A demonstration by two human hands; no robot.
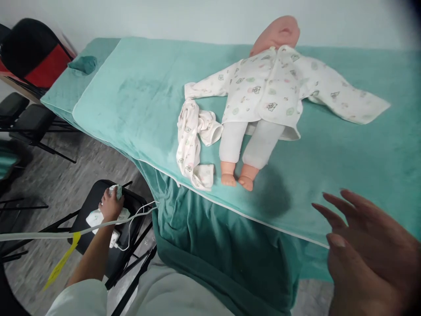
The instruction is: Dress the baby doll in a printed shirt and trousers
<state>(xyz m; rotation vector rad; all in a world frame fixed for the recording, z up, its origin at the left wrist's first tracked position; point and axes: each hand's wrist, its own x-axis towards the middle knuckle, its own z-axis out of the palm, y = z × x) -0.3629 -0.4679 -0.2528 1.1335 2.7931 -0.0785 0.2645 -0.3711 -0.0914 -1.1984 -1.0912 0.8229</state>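
Down at the left, my left hand [112, 205] reaches to a black chair, its fingers curled on a small white and pale-green bundle [116, 192] whose kind I cannot make out. More crumpled white material [94, 217] lies under this hand. My right hand [368, 250] hovers over the bed's near right side, fingers spread, holding nothing. A baby doll [228, 173] lies on its back, wearing a white printed jacket [263, 90] and white leggings [233, 138]. One jacket sleeve stretches out to each side. Beside its legs lies a crumpled printed baby garment [189, 140].
A green-covered bed [141, 96] runs along the wall, with a face hole [83, 65] at its left end. Power strip [114, 239] and cable rest on the black chair seat [88, 237]. A white cord [39, 236] with a yellow tag [62, 263] crosses the left. More chairs [36, 48] stand behind.
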